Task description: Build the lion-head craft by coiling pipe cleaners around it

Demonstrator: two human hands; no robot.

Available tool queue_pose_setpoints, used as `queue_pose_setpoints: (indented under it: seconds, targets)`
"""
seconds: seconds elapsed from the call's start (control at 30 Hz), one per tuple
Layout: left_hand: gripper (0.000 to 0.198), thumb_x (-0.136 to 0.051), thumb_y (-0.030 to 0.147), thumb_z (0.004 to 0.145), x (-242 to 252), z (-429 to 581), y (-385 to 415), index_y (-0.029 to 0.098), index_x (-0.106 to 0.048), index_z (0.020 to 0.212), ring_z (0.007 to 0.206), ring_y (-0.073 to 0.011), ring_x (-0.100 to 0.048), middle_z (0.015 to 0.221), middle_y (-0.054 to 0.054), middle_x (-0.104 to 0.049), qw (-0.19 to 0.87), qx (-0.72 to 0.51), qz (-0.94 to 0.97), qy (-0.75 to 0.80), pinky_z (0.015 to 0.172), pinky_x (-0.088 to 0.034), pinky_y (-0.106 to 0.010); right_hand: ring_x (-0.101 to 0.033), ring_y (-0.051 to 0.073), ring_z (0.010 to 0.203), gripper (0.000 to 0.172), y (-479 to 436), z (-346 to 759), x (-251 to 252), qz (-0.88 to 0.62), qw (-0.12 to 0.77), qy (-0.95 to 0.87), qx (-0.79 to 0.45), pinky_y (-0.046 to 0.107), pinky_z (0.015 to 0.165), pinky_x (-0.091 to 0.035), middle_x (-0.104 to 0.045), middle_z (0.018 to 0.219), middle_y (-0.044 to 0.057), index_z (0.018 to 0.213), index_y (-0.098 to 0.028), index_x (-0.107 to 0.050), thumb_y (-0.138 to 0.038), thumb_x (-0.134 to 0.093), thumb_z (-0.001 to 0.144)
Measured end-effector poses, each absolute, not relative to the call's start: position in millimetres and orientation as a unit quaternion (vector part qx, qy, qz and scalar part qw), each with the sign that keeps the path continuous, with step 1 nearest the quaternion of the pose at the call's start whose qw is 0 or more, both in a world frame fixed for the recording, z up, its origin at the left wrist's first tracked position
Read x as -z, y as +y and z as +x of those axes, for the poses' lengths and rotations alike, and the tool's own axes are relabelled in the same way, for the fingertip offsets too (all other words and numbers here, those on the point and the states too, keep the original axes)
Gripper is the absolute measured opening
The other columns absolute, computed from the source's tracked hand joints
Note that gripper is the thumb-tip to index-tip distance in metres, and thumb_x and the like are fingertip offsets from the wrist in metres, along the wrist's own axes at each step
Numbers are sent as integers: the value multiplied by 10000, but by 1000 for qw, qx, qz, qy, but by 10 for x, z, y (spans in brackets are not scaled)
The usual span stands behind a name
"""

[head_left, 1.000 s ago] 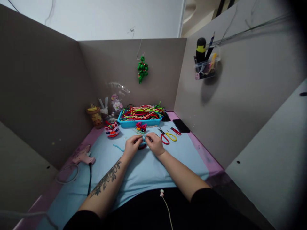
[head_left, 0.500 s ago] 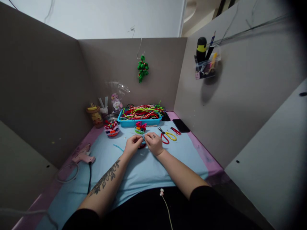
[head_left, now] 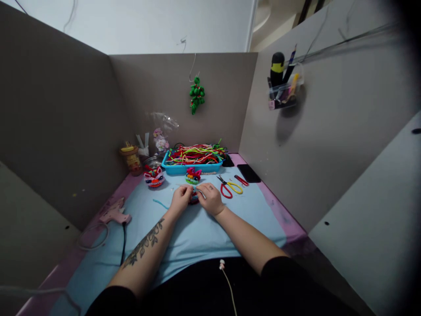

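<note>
My left hand [head_left: 181, 198] is closed, thumb and fingers pinched on a small knotted cord piece [head_left: 194, 197] with dark red and blue in it. On its other side my right hand [head_left: 211, 199] closes its fingertips on the same piece, and much of it is hidden between them. A light blue cord end [head_left: 160, 203] sticks out to the left of my left hand. Just beyond my hands sits a small colourful knotted lion head [head_left: 193, 175]. A larger one [head_left: 154, 177] sits further left.
A blue tray [head_left: 192, 168] heaped with coloured cords stands at the back. Scissors [head_left: 226, 188], a red cutter [head_left: 241, 180] and a phone [head_left: 249, 173] lie on the right. A pink glue gun [head_left: 115, 213] lies left. Partition walls [head_left: 184, 96] enclose the table.
My right fingers have lifted and spread a little over the cord piece. My left hand has shifted slightly left, and the blue cord end with it.
</note>
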State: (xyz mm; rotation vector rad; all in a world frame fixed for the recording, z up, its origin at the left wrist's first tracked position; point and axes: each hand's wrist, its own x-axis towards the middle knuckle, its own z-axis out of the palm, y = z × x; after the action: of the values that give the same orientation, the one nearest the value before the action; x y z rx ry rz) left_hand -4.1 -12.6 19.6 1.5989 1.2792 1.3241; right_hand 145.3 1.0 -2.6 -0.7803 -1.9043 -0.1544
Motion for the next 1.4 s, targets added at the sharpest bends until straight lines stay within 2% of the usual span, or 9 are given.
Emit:
queue_pose_setpoints:
  seconds: [0.23, 0.47, 0.7, 0.83, 1.0, 1.27, 1.4]
  targets:
    - [271, -524, 395, 796, -136, -88, -70, 156, -636, 737, 654, -153, -565, 711, -51, -644, 256, -528, 662, 466, 621, -446, -253, -596, 197, 849, 161, 23, 1478, -23, -323, 554, -766, -36, 348, 783, -495, -662, 864, 71, 918, -202, -638, -213, -485, 866]
    - [227, -485, 320, 837, -85, -147, -33, 163, -646, 806, 805, -187, -608, 869, -83, -669, 207, -496, 715, 448, 773, -467, -304, -554, 150, 690, 116, 60, 1483, -13, -320, 550, -758, -142, 273, 647, -469, -611, 734, 29, 786, -190, -628, -224, -529, 836]
    - [193, -513, 295, 823, -95, -154, -48, 170, -660, 824, 816, -191, -615, 855, -77, -671, 193, -496, 732, 425, 773, -469, -313, -540, 132, 645, 134, 58, 1502, -45, -323, 545, -729, -259, 244, 589, -444, -594, 697, 14, 722, -175, -617, -291, -591, 784]
    - [213, -555, 313, 802, -87, -149, -64, 161, -656, 912, 713, -171, -611, 810, -53, -678, 230, -509, 696, 450, 679, -473, -283, -529, 126, 616, 174, 45, 1493, -68, -322, 555, -689, -337, 248, 594, -441, -581, 681, 1, 729, -173, -600, -345, -612, 757]
    - [149, -586, 284, 778, -35, -152, -44, 154, -656, 796, 673, -159, -602, 729, -41, -666, 231, -515, 696, 444, 660, -471, -271, -501, 115, 589, 212, 28, 1480, -90, -320, 548, -651, -416, 241, 588, -419, -551, 636, -22, 719, -178, -585, -385, -625, 736]
    - [123, -607, 255, 768, -34, -150, -50, 161, -684, 747, 685, -158, -605, 726, -42, -674, 191, -517, 712, 434, 671, -463, -269, -500, 121, 585, 206, 30, 1474, -79, -317, 547, -648, -425, 250, 586, -418, -554, 625, -19, 697, -182, -598, -383, -633, 730]
    - [152, -604, 275, 774, -58, -136, -67, 152, -693, 775, 692, -162, -614, 755, -54, -688, 211, -512, 703, 447, 667, -467, -265, -524, 128, 623, 160, 42, 1483, -66, -326, 565, -659, -373, 253, 606, -434, -575, 668, -6, 715, -179, -615, -335, -622, 750]
